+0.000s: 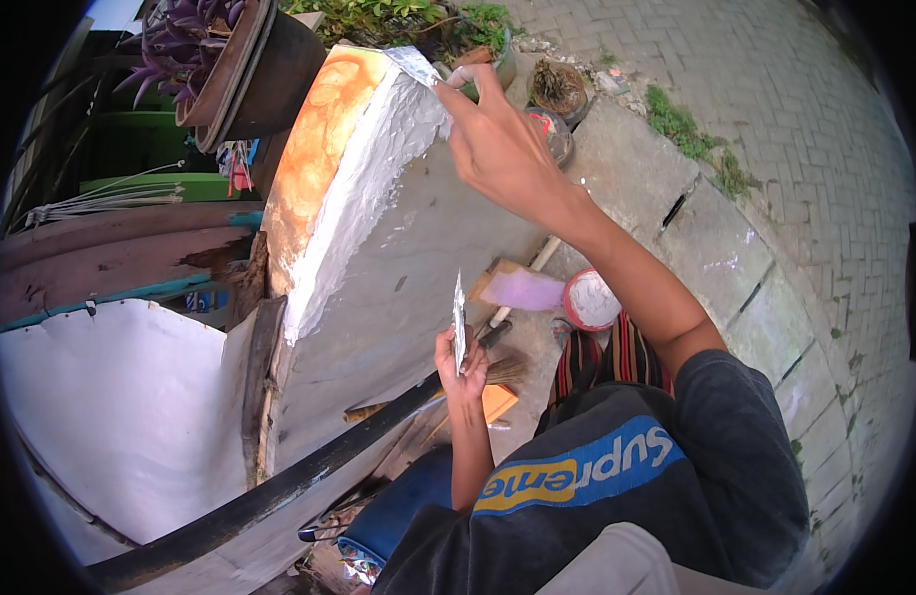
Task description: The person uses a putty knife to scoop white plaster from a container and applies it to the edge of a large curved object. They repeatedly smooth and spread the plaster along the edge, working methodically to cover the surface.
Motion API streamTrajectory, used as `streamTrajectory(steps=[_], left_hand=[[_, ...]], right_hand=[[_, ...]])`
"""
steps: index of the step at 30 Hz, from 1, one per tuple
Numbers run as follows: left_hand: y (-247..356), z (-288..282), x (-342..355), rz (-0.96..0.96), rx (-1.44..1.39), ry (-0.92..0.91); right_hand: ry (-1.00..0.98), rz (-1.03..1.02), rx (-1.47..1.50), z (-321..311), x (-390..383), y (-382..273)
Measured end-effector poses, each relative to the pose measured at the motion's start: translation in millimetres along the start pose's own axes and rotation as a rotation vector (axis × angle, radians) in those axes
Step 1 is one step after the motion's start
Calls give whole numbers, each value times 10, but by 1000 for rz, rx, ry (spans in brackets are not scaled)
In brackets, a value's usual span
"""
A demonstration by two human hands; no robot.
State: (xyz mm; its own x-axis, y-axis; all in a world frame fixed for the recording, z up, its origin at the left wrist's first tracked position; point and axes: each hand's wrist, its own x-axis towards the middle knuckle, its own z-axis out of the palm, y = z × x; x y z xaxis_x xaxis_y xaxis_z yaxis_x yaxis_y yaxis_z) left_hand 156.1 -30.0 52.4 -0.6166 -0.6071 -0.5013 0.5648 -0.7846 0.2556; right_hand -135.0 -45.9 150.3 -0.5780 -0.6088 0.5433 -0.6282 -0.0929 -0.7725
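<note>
Below the right hand (pixel 492 134), a long grey wall (pixel 458 223). Left of that hand, down along the wall's edge, a rough white paste band (pixel 364 178). Right of the left hand (pixel 463 365), a pinkish-red bucket (pixel 592 299) with whitish contents. Gripped upright in the left hand's closed fingers, a thin smeared plate (pixel 460 322), edge-on. Pinched between bent right fingers, a flat smeared blade (pixel 413 65) at the wall's far corner.

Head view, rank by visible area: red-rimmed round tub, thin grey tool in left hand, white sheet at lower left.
1. White sheet
2. Red-rimmed round tub
3. Thin grey tool, nearly edge-on
</note>
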Motion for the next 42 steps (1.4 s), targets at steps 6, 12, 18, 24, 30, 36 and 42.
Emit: streamTrajectory(steps=[6, 12, 18, 24, 30, 36, 42], left_hand=[[-58, 37, 84, -2, 29, 23], [-86, 13, 168, -57, 101, 44], [-159, 4, 185, -80, 75, 47], [-196, 6, 183, -79, 67, 92], [-216, 53, 186, -71, 103, 106], [-182, 2, 153, -69, 99, 84], [-185, -2, 166, -80, 85, 73]], right_hand=[[66, -66, -105, -29, -95, 51], [88, -49, -124, -140, -83, 86], [45, -99, -192, -77, -91, 131], [108, -78, -153, -111, -148, 227], [125, -115, -123, 69, -173, 187], [121, -16, 61, 117, -246, 308], [200, 54, 324, 334, -268, 281]])
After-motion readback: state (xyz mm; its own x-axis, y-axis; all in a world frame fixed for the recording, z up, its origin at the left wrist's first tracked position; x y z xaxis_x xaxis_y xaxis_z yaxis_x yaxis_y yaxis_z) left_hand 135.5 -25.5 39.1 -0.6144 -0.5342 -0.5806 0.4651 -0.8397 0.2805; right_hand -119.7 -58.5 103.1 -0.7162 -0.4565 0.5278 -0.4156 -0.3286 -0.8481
